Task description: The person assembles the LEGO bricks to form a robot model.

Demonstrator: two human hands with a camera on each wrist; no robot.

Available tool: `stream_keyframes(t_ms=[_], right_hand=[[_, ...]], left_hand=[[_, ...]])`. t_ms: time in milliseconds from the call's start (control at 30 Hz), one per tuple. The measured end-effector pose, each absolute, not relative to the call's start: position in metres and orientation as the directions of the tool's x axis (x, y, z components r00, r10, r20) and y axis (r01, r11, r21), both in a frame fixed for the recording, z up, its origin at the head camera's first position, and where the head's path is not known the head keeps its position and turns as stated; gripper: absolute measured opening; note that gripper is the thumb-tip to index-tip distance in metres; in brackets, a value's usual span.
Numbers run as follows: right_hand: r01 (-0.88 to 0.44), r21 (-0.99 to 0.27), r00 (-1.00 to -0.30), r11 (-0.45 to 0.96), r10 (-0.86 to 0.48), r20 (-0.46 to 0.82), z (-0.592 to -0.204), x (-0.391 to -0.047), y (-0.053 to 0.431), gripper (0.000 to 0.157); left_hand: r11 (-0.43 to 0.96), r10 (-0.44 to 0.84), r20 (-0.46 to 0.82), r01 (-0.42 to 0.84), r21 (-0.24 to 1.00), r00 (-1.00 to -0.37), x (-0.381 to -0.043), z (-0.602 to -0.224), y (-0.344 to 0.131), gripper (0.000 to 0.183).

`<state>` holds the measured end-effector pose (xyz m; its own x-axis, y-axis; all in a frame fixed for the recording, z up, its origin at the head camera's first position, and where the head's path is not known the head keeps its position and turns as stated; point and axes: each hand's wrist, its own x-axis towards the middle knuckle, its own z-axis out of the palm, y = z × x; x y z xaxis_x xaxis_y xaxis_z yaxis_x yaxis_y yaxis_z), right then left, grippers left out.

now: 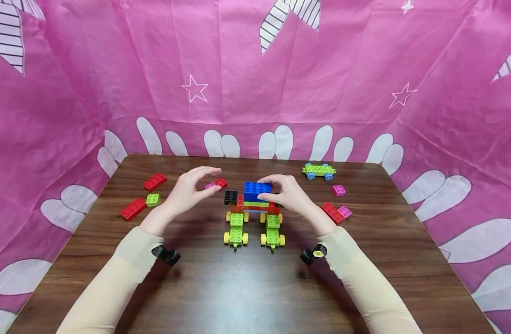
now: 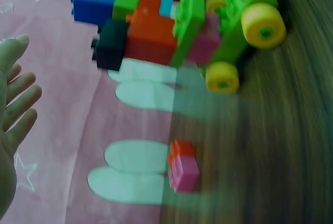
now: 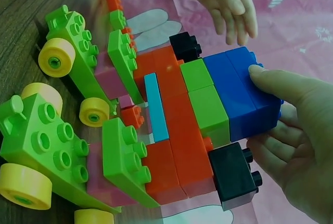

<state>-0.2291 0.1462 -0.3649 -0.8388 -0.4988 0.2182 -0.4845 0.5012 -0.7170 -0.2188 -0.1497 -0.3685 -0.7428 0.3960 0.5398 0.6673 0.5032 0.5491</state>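
A brick build stands mid-table on two lime wheeled bases with yellow wheels. Red bricks span it, with a light blue strip between, lime bricks above, and black bricks at both ends. Blue bricks top the build. My right hand grips them, thumb on the near side and fingers round the far side. To the left of the build, my left hand hovers with its fingers relaxed, holding nothing; in the left wrist view its fingers are spread apart from the build.
Red bricks and a lime brick lie at left. A pink brick and a red brick sit behind the left hand. Over on the right are a lime car with blue wheels, pink bricks and a red brick.
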Motion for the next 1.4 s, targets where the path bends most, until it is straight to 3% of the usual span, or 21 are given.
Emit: stream_keyframes(t_ms=[300, 900, 1400], right_hand=[[-0.449, -0.747, -0.856, 0.490, -0.475, 0.203, -0.368, -0.228, 0.147, 0.037], [-0.462, -0.748, -0.852, 0.477, -0.474, 0.224, -0.373, -0.229, 0.148, 0.036], [-0.465, -0.747, -0.851, 0.476, -0.473, 0.229, -0.371, -0.229, 0.148, 0.035]], left_hand=[[0.606, 0.345, 0.563, 0.636, 0.478, -0.751, -0.217, -0.385, -0.195, 0.051], [0.753, 0.246, 0.357, 0.409, 0.515, -0.901, -0.205, -0.416, -0.296, 0.075], [0.789, 0.247, 0.273, 0.357, 0.501, -0.930, -0.200, -0.439, -0.344, 0.082]])
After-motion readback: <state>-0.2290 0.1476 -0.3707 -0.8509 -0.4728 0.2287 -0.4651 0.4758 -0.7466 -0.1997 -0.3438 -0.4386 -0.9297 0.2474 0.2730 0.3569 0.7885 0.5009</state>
